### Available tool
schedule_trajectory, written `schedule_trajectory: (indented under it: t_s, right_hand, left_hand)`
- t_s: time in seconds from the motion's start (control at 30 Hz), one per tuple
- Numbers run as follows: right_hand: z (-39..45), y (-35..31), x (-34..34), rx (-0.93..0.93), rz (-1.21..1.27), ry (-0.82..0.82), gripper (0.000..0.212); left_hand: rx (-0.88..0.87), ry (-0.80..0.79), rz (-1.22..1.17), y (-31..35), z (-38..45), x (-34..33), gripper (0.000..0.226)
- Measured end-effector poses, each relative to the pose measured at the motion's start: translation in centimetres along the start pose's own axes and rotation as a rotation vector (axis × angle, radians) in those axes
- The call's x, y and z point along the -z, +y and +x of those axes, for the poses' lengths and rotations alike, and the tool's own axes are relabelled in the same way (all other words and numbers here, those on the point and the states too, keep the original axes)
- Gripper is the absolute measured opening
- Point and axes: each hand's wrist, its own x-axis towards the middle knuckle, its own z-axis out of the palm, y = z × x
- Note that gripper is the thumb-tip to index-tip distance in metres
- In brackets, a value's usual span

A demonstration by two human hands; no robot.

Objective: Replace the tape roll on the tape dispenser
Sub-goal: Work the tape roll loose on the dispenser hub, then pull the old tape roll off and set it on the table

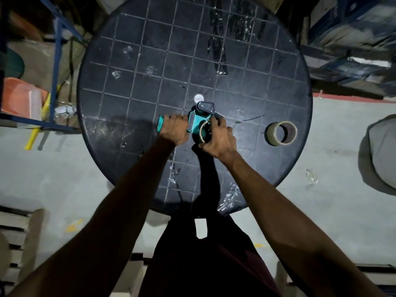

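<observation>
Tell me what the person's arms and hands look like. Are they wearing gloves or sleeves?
No gloves and no sleeves in view. Both forearms are bare from the bottom of the picture up to the wrists. The left hand and right hand are bare too, with no rings, watch or bracelets that I can see. The light is dim, so small marks could be missed.

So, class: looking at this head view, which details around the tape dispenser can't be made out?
- Dispenser spindle: covered by right hand.
- Dispenser handle: mostly wrapped by left hand.
- Spare tape roll: remaining tape too dim to judge.
- White disc: too small.
</observation>
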Motion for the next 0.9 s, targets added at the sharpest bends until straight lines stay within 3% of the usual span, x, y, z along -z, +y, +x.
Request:
schedule_trajectory:
  t_s: [0.1,0.43,0.63,0.9]
  right_hand:
    - [0.7,-0.4,0.0,-0.009,0.022,0.031,0.092]
    - [1.4,-0.5,1.7,0.009,0.128,0.043,0.109]
    - [0.8,0.4,5.2,0.051,0.176,0.184,0.088]
    - [-1.1,1.8,5.6,0.011,0.177,0.222,0.086]
  left_hand:
    - [-0.017,0.009,-0.029,-0.5,0.0,-1.0,0.052]
    - [0.008,-0.036,0.035,-0.3,0.5,-1.3,0.046]
    - [0.004,-0.058,0.033,-0.4,0.5,-1.2,0.05]
    - [0.026,-0.057,-0.019,-0.2,0.0,-0.9,0.051]
